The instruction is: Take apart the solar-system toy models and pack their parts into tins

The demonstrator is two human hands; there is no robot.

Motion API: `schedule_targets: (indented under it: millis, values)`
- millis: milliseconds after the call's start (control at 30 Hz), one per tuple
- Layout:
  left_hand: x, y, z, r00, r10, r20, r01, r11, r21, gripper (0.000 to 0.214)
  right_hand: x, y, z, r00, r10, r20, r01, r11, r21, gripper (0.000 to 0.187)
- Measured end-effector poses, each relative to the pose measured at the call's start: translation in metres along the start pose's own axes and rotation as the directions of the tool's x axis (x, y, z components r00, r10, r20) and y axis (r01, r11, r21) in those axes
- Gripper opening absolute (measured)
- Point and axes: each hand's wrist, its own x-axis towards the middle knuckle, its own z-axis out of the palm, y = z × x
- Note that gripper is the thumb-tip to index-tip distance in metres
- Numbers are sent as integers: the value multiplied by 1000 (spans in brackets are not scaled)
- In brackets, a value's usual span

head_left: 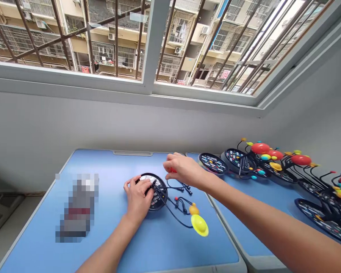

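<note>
My left hand (pixel 139 195) rests on a round black base (pixel 159 204) with white print, its fingers curled over the near left part and the rim. Black rods fan out from the hub of this base; one ends in a yellow ringed planet (pixel 199 225), another in an orange ball (pixel 193 209). Above and right of the base, my right hand (pixel 179 167) is closed on a red ball (pixel 172 170), mostly hidden by the fingers. Several thin black rods (pixel 182 204), one with a small red bead, lie on the blue tabletop beside the base.
At the right, a second blue table (pixel 252 227) bears several planet models with red balls (pixel 260 148) and round black discs (pixel 213 163). A blurred-out object (pixel 78 208) lies left on the near table (pixel 108 235). A wall and barred window (pixel 152 49) stand behind.
</note>
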Motion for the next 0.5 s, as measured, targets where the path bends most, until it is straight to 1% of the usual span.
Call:
schedule_targets:
  millis: [67,200,267,400,500]
  values:
    - [-1,1,0,1000,-8,2,8,1000,-3,20,0,-5,5,1000,-11,1,11,1000,-10,22]
    - [-3,2,0,1000,-17,22,18,1000,-20,20,0,-17,24,998,-32,61,28,998,58,31]
    - [-3,2,0,999,-25,34,26,999,-31,19,1,-24,33,997,-6,75,3,999,53,28]
    - [-3,2,-2,999,-24,39,26,999,-42,17,3,-32,43,998,46,33,-47,998,29,16]
    - [-3,1,-3,999,-9,38,11,999,-44,17,3,-32,41,999,48,5,-48,998,41,16]
